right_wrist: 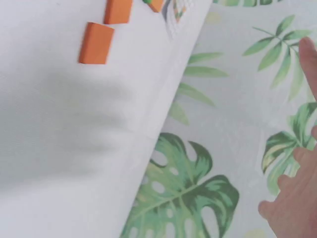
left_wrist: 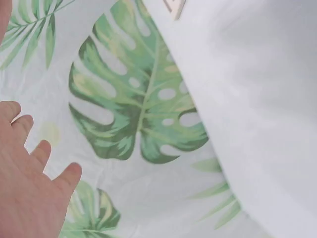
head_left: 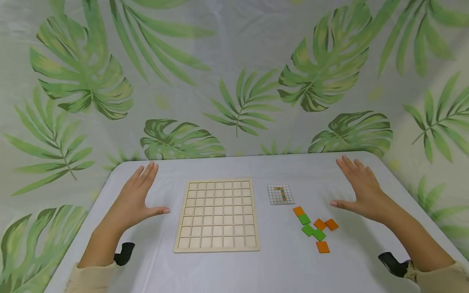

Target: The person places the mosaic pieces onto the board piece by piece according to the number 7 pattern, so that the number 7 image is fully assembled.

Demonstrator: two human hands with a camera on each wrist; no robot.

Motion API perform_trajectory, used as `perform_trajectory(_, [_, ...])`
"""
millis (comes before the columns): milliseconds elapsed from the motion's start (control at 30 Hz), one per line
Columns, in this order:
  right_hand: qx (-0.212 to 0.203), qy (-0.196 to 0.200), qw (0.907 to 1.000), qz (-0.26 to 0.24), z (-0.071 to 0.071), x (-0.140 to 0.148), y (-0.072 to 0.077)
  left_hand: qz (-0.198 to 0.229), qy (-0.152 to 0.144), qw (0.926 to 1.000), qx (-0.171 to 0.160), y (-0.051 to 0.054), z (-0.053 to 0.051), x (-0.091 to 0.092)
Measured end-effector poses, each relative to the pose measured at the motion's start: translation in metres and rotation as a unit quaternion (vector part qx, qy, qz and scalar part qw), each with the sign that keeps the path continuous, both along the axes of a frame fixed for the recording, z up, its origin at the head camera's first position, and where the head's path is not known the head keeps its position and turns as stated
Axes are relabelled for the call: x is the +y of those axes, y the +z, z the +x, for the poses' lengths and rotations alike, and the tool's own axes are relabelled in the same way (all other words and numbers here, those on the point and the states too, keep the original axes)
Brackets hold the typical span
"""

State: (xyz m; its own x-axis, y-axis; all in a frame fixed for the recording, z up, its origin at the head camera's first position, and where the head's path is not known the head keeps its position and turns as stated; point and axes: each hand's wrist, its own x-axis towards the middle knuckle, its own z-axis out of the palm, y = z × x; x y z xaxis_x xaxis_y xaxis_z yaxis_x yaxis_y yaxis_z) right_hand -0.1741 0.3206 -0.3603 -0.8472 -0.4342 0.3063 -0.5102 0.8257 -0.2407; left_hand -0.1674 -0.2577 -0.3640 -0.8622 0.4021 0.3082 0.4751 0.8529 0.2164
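Observation:
Both hands hover over the white table, fingers spread and holding nothing. The left hand (head_left: 135, 199) is left of a wooden grid board (head_left: 218, 215), whose squares hold no tiles. My right hand (head_left: 364, 195) is to the right of a small pattern card (head_left: 281, 194) and above and right of several loose square tiles, among them an orange tile (head_left: 323, 247) and a green tile (head_left: 319, 235). In the left wrist view the left hand (left_wrist: 32, 183) shows at the lower left. The right wrist view has part of the right hand (right_wrist: 297, 198) and an orange tile (right_wrist: 97, 43).
A white cloth (head_left: 216, 272) covers the table. Behind it hangs a curtain (head_left: 249, 49) with green leaf prints. Black wrist straps (head_left: 125, 253) show near both beige sleeves.

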Motion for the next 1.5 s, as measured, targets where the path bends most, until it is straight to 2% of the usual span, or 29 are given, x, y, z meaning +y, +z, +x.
perform_trajectory(100, [-0.052,0.012,0.9971,-0.054,0.008,0.005,-0.012,0.046,0.001,0.9975,-0.053,-0.014,0.004,0.004])
perform_trajectory(167, [-0.092,0.016,0.9924,-0.081,0.013,0.007,-0.020,0.079,0.004,0.9919,-0.099,-0.023,0.008,0.006])
perform_trajectory(300, [-0.168,0.003,0.9790,-0.116,0.023,0.011,-0.038,0.141,0.003,0.9748,-0.173,-0.039,0.015,0.012])
perform_trajectory(467, [-0.216,-0.024,0.9683,-0.122,0.031,0.016,-0.059,0.188,-0.009,0.9547,-0.231,-0.056,0.021,0.020])
perform_trajectory(533, [-0.223,-0.031,0.9674,-0.116,0.033,0.017,-0.067,0.196,-0.015,0.9499,-0.243,-0.062,0.022,0.023])
perform_trajectory(633, [-0.224,-0.019,0.9682,-0.109,0.033,0.019,-0.079,0.199,-0.017,0.9452,-0.258,-0.069,0.024,0.027])
perform_trajectory(733, [-0.206,0.004,0.9725,-0.108,0.033,0.020,-0.087,0.203,-0.011,0.9395,-0.275,-0.076,0.026,0.029])
perform_trajectory(833, [-0.171,0.032,0.9796,-0.101,0.032,0.020,-0.092,0.209,-0.005,0.9336,-0.291,-0.081,0.027,0.029])
perform_trajectory(967, [-0.152,0.029,0.9851,-0.076,0.030,0.021,-0.094,0.201,-0.002,0.9310,-0.305,-0.087,0.027,0.028])
perform_trajectory(1033, [-0.150,0.019,0.9860,-0.069,0.030,0.021,-0.094,0.192,-0.003,0.9323,-0.306,-0.090,0.027,0.027])
perform_trajectory(1133, [-0.134,0.023,0.9880,-0.074,0.029,0.020,-0.095,0.189,-0.011,0.9332,-0.305,-0.094,0.027,0.024])
perform_trajectory(1267, [-0.109,0.030,0.9907,-0.076,0.029,0.018,-0.095,0.202,-0.023,0.9303,-0.305,-0.097,0.027,0.021])
perform_trajectory(1500, [-0.163,-0.029,0.9833,-0.075,0.025,0.011,-0.081,0.203,-0.052,0.9282,-0.307,-0.100,0.026,0.017])
